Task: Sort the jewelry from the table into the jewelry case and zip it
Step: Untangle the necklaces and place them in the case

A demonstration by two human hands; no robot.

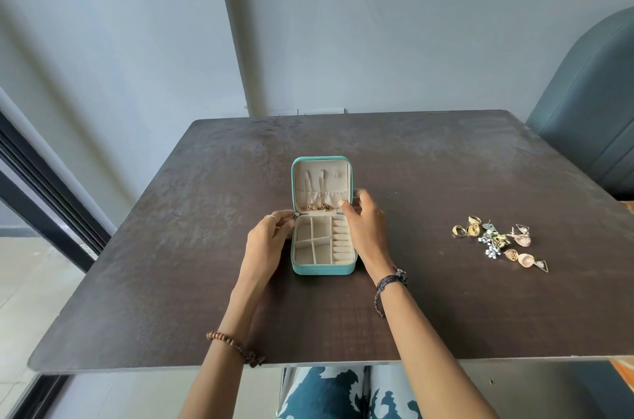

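Observation:
A small teal jewelry case (322, 270) lies open in the middle of the dark table, its beige lid (320, 182) standing upright. Gold necklaces (317, 206) hang in the lid, their ends gathered at its pocket. The base compartments and ring rolls look empty. My left hand (266, 241) grips the case's left edge near the hinge. My right hand (365, 224) holds the right edge of the lid, thumb on its inner face. A pile of loose jewelry (497, 241), with gold rings, earrings and a silver piece, lies on the table to the right.
The dark wooden table (206, 281) reaches to its front edge near my lap. A teal upholstered chair (590, 109) stands at the back right. A grey wall is behind, and a dark window frame (44, 185) is on the left.

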